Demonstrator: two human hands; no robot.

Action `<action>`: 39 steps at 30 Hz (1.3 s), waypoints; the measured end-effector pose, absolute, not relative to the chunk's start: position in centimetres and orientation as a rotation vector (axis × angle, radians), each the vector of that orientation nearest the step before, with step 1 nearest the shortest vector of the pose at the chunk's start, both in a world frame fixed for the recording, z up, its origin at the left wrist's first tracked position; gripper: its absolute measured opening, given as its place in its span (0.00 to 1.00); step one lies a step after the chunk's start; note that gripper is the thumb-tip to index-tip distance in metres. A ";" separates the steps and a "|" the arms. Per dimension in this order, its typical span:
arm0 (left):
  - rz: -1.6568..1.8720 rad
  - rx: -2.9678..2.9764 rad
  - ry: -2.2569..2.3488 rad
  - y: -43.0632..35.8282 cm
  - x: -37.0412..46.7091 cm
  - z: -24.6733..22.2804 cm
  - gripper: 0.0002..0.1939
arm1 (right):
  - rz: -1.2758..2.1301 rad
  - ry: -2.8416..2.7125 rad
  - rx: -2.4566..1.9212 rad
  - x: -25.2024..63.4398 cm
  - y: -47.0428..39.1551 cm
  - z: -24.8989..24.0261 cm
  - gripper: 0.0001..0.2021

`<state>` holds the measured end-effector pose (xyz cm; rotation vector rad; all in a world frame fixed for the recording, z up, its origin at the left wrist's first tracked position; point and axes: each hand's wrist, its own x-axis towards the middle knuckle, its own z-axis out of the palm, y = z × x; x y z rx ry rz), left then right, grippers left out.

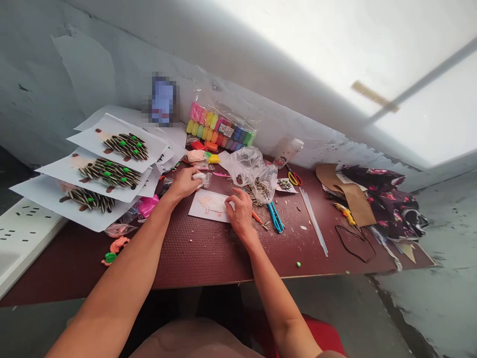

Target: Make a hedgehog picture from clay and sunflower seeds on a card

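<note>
A small white sheet [206, 206] with a hedgehog outline, partly covered in pale clay, lies on the table before me. My left hand [184, 183] is closed on a white lump in clear plastic [203, 179], just beyond the sheet's upper left corner. Over the sheet's right end is my right hand [239, 211], its fingers curled and thumb drawn in; whatever is between the fingertips is too small to make out. Beside that hand lie an orange pen-like tool [257, 217] and a blue utility knife [275, 218]. Striped sunflower seeds [259, 191] spill from a clear plastic bag [248, 161].
Finished seed hedgehog pictures [121, 146] are stacked at left, near a white power strip [28, 233]. Clay packs [219, 132] lean on the wall. Scissors [294, 175], a white bottle [288, 153], glue sticks [313, 221], a yellow glue gun [345, 214] and floral cloth [391, 204] occupy the right.
</note>
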<state>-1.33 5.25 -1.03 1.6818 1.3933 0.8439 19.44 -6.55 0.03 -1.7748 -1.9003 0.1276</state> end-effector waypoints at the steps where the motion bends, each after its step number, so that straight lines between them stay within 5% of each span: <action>1: 0.844 1.684 1.393 5.3 -1.3 -1.0 0.10 | 0.131 -1.905 -1.779 19.4 -6.5 0.0 0.06; 21: 0.821 1.714 1.403 5.4 -1.2 -1.4 0.13 | 0.158 -1.940 -1.763 20.5 -7.3 0.3 0.14; 35: 0.883 2.088 1.835 3.2 -1.0 0.3 0.22 | 0.110 -2.030 -1.831 20.1 -9.1 -0.2 0.20; 39: 0.905 2.158 1.675 3.2 -0.5 1.0 0.18 | 0.114 -2.031 -1.820 20.1 -9.0 -0.2 0.22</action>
